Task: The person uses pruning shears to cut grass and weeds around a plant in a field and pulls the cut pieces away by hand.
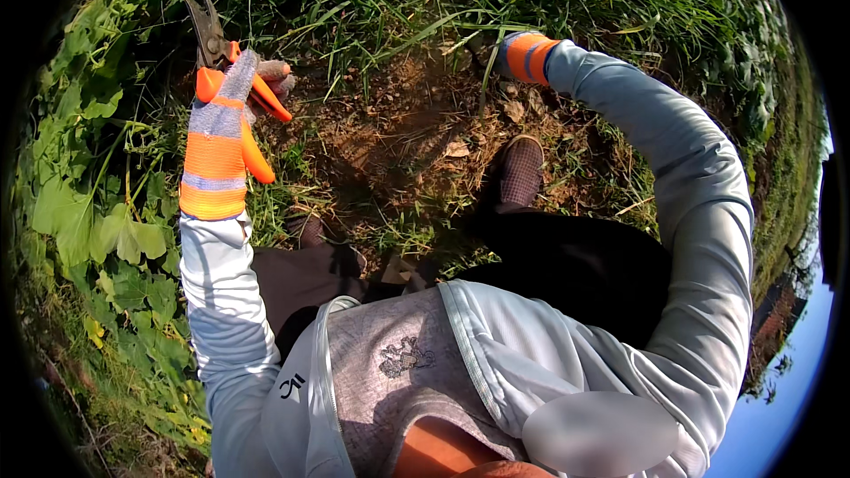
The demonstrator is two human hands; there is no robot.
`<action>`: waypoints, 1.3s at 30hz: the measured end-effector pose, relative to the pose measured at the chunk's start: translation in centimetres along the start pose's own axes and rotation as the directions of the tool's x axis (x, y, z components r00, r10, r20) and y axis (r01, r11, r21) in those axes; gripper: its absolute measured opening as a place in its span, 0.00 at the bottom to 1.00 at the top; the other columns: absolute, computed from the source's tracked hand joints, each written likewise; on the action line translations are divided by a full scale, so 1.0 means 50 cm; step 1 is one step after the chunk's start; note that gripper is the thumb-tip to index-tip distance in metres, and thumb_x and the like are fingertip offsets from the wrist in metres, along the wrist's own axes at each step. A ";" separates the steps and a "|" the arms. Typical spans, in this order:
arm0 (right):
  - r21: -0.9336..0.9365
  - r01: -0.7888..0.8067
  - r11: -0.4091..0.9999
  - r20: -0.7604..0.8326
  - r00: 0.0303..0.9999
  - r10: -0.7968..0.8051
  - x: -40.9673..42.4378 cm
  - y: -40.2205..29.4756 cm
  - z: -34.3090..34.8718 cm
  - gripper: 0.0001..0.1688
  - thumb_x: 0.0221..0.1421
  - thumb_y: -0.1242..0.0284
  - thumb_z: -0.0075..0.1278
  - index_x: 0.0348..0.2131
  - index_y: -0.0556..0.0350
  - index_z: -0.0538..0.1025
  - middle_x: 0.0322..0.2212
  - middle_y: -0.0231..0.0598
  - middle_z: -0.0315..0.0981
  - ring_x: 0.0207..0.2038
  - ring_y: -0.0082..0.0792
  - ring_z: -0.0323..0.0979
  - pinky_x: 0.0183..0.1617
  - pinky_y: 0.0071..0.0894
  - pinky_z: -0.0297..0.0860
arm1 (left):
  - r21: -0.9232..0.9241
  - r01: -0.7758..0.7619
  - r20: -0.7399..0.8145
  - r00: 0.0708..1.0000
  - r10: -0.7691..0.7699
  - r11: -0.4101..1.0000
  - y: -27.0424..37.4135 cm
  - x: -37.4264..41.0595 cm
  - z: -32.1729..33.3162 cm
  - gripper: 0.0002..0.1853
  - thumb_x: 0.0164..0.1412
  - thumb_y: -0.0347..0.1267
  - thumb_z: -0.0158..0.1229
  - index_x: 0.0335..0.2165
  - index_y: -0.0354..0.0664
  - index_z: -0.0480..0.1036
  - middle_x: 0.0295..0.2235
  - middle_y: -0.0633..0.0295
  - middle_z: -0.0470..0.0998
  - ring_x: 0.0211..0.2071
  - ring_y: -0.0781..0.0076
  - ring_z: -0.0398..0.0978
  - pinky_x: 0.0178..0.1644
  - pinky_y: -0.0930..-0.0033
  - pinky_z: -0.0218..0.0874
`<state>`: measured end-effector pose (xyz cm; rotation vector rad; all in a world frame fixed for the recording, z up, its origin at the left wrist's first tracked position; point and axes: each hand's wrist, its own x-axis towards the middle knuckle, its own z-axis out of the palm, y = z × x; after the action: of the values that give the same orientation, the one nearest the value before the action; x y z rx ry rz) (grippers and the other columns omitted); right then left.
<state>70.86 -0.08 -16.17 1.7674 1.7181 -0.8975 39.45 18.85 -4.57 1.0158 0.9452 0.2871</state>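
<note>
My left hand (232, 96), in a grey knit work glove with an orange cuff, grips pruning shears (211, 45) with orange handles. Their metal blades point away from me, the tips slightly apart, beside the leafy plants. My right hand (510, 56), in a matching glove, reaches low into the grass (398, 6) at the edge of a bare soil patch (392, 119). Its fingers are lost in shadow and behind blades of grass, so whether they hold anything is hidden.
Broad-leaved vines (66, 212) crowd the left side. Dry leaves (457, 149) and straw lie on the soil between my checked shoes, the right shoe (521, 169) being the plainer to see. More greenery (757, 79) rises at the right, with sky beyond.
</note>
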 end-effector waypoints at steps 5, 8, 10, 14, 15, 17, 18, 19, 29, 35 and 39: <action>0.264 0.088 0.961 -0.176 0.983 -0.042 0.079 -0.100 -0.080 0.16 0.39 0.66 0.48 0.31 0.53 0.70 0.26 0.41 0.68 0.29 0.37 0.67 0.32 0.31 0.63 | 0.017 0.032 0.012 0.999 -0.032 0.999 -0.009 0.009 -0.019 0.13 0.50 0.35 0.47 0.32 0.37 0.60 0.32 0.47 0.67 0.33 0.56 0.68 0.38 0.62 0.62; 0.114 0.184 0.976 -0.621 0.780 -0.074 0.160 -0.090 -0.032 0.19 0.33 0.76 0.50 0.32 0.57 0.67 0.30 0.43 0.65 0.34 0.37 0.65 0.36 0.29 0.63 | 0.002 -0.010 -0.022 1.000 0.010 1.000 -0.004 0.002 0.016 0.14 0.51 0.34 0.46 0.32 0.33 0.59 0.30 0.47 0.69 0.31 0.59 0.69 0.38 0.63 0.62; 0.216 0.153 0.964 -0.697 0.716 0.042 0.161 -0.099 -0.057 0.25 0.29 0.77 0.53 0.35 0.57 0.66 0.34 0.44 0.63 0.38 0.37 0.63 0.39 0.26 0.62 | 0.042 -0.016 -0.013 1.000 0.017 0.999 -0.006 0.001 0.008 0.14 0.51 0.34 0.46 0.32 0.33 0.59 0.30 0.47 0.68 0.31 0.59 0.69 0.38 0.64 0.62; 0.129 -0.089 0.988 -0.024 0.995 0.092 0.105 -0.139 -0.165 0.27 0.34 0.65 0.51 0.38 0.52 0.65 0.36 0.38 0.63 0.38 0.31 0.63 0.39 0.26 0.61 | 0.097 -0.023 -0.021 0.999 0.025 0.995 -0.001 -0.008 -0.005 0.14 0.51 0.33 0.46 0.32 0.32 0.59 0.31 0.47 0.68 0.32 0.59 0.68 0.39 0.64 0.61; 0.081 -0.107 0.991 -0.011 0.994 0.108 0.110 -0.144 -0.164 0.23 0.37 0.65 0.48 0.37 0.51 0.66 0.34 0.37 0.64 0.36 0.30 0.64 0.38 0.26 0.62 | 0.085 -0.030 -0.020 0.999 0.031 0.996 -0.002 -0.009 -0.003 0.14 0.51 0.33 0.46 0.32 0.32 0.59 0.31 0.47 0.68 0.33 0.59 0.68 0.39 0.64 0.61; -0.015 -0.141 0.990 0.014 0.990 0.141 0.122 -0.151 -0.157 0.17 0.43 0.66 0.43 0.36 0.50 0.67 0.31 0.36 0.66 0.33 0.29 0.65 0.35 0.28 0.63 | 0.078 -0.010 -0.050 0.999 0.014 0.997 0.001 -0.012 -0.003 0.14 0.51 0.33 0.46 0.32 0.32 0.59 0.31 0.47 0.68 0.33 0.59 0.68 0.39 0.64 0.61; -0.059 -0.162 0.985 0.028 0.986 0.164 0.127 -0.150 -0.147 0.14 0.45 0.67 0.40 0.35 0.49 0.68 0.30 0.35 0.67 0.31 0.28 0.66 0.34 0.29 0.63 | 0.075 0.003 -0.059 0.998 0.002 0.997 0.002 -0.010 -0.001 0.14 0.51 0.33 0.46 0.32 0.32 0.59 0.31 0.47 0.68 0.33 0.59 0.68 0.38 0.64 0.61; -0.038 -0.107 0.994 0.008 0.994 0.107 0.139 -0.145 -0.138 0.13 0.46 0.68 0.39 0.34 0.50 0.68 0.29 0.35 0.67 0.30 0.28 0.67 0.33 0.28 0.63 | 0.075 0.012 -0.078 0.997 -0.006 0.997 0.005 -0.013 -0.002 0.14 0.51 0.33 0.46 0.33 0.32 0.59 0.31 0.47 0.68 0.33 0.59 0.68 0.38 0.64 0.61; 0.199 0.078 0.977 -0.194 0.980 -0.039 0.142 -0.159 -0.118 0.12 0.46 0.68 0.39 0.30 0.52 0.70 0.22 0.37 0.68 0.23 0.32 0.66 0.28 0.31 0.64 | 0.029 0.001 -0.069 0.998 0.001 1.000 -0.005 -0.010 -0.035 0.14 0.50 0.34 0.47 0.32 0.34 0.61 0.31 0.47 0.68 0.31 0.59 0.69 0.37 0.64 0.63; 0.130 0.581 0.804 -0.057 0.814 -0.579 -0.057 -0.331 -0.020 0.10 0.40 0.65 0.40 0.22 0.48 0.70 0.17 0.37 0.68 0.20 0.41 0.65 0.24 0.36 0.62 | 0.135 -0.019 -0.071 0.997 0.029 0.991 0.007 -0.035 -0.031 0.15 0.50 0.34 0.47 0.33 0.33 0.61 0.31 0.48 0.68 0.31 0.60 0.69 0.37 0.65 0.63; 0.204 0.627 0.752 0.152 0.738 -0.657 -0.103 -0.323 0.103 0.20 0.43 0.57 0.39 0.31 0.50 0.69 0.25 0.42 0.68 0.29 0.43 0.66 0.31 0.37 0.63 | 0.160 -0.095 -0.038 0.994 0.103 0.983 0.007 -0.036 -0.014 0.15 0.51 0.34 0.46 0.32 0.32 0.61 0.30 0.49 0.69 0.31 0.61 0.69 0.36 0.66 0.63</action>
<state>54.36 -6.23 -14.26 1.0622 2.1951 -1.4684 37.89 18.36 -3.43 1.2084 0.9721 0.3235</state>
